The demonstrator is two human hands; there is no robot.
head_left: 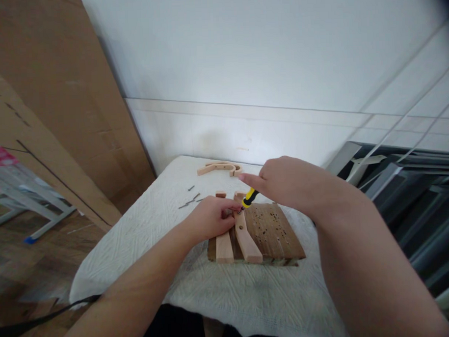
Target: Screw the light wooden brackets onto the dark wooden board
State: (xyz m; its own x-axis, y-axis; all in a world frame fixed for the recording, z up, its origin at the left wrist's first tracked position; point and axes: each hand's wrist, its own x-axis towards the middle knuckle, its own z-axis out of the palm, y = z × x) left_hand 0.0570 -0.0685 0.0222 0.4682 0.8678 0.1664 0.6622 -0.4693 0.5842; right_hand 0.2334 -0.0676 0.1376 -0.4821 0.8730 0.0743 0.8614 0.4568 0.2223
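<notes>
My right hand (pixel 284 182) is closed around a yellow and black screwdriver (pixel 249 197), its forefinger stretched along the handle. The screwdriver leans, tip down, at a hole near the far end of a shaped wooden piece (pixel 248 241). A second hole shows lower on that piece. Closed fingers of my left hand (pixel 211 215) grip the piece's left side, close to the tip. Under that hand lies a straighter wooden piece (pixel 224 249). Both pieces rest on a brown board (pixel 274 228) pitted with small holes. Whether a screw is under the tip is too small to tell.
Several thin metal screws or pins (pixel 189 203) lie on the white cloth-covered table (pixel 138 230). Behind them is a curved wooden hook piece (pixel 219 167). Cardboard (pixel 59 86) stands at left, a white wall (pixel 242 55) behind, dark panels (pixel 413 201) at right.
</notes>
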